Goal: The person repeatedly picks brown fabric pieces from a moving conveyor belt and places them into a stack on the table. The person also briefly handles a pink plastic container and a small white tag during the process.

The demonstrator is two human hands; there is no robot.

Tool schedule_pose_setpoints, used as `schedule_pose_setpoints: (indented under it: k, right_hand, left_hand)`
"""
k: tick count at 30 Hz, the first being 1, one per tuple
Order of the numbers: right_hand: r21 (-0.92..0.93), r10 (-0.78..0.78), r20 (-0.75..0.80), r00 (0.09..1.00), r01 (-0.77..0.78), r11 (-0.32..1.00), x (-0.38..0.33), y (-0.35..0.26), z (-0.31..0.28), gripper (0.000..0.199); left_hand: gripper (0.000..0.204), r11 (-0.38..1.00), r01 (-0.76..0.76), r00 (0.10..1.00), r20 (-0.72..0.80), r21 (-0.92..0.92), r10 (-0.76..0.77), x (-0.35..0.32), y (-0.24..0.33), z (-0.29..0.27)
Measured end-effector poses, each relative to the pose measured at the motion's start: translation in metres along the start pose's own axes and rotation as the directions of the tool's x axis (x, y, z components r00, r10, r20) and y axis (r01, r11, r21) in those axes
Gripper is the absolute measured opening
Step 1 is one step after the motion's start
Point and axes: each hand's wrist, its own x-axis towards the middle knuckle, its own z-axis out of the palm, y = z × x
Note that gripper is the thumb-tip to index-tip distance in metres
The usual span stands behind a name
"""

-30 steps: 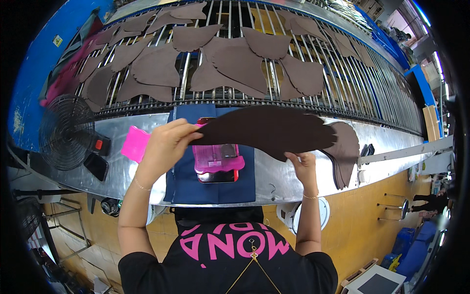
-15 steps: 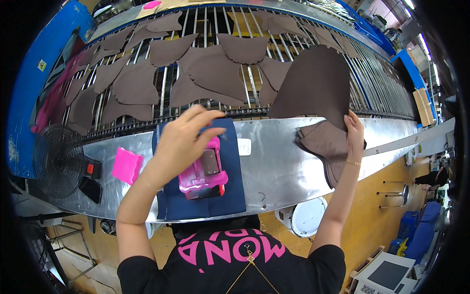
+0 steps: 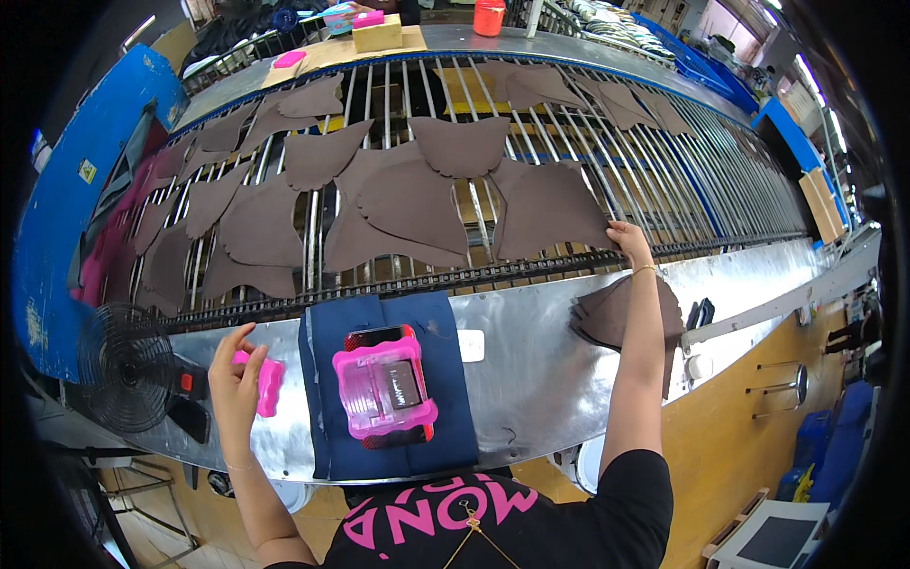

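Observation:
My right hand pinches the right corner of a brown cut panel, which lies on the metal bars of a conveyor. Below that arm, a stack of similar brown panels rests on the metal table, partly hidden. My left hand, its fingers apart and nothing in it, hovers by a pink wavy-edged piece. Between my arms a pink wavy-edged case with a clear window sits over a black and red flat object on a dark blue cloth.
Several brown panels cover the conveyor bars. A round black fan stands at the table's left end. Right of the cloth lies a small white object. A metal bar crosses the table's right side.
My right hand has lowered the raised brown panel onto the conveyor. My left hand has moved left, away from the pink case. The view has shifted, showing more beyond the conveyor.

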Motion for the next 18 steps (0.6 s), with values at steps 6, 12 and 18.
schedule_pose_setpoints:
  k: [6, 12, 18]
  right_hand:
    - [-0.217, -0.109, -0.381, 0.918, 0.026, 0.976, -0.078, -0.05, -0.005, 0.043]
    - [-0.374, -0.011, -0.738, 0.675, -0.395, 0.839, -0.228, 0.036, -0.069, 0.04]
    - [-0.386, 0.192, -0.709, 0.678, -0.602, 0.699, -0.293, 0.019, -0.041, 0.056]
  left_hand:
    - [0.035, 0.998, -0.012, 0.999, -0.034, -0.066, 0.009, -0.004, -0.007, 0.005]
    - [0.035, 0.99, -0.038, 0.997, 0.061, -0.134, 0.047, -0.001, -0.018, 0.026]
    - [0.038, 0.973, -0.033, 0.991, 0.121, -0.227, 0.062, -0.001, -0.008, 0.042]
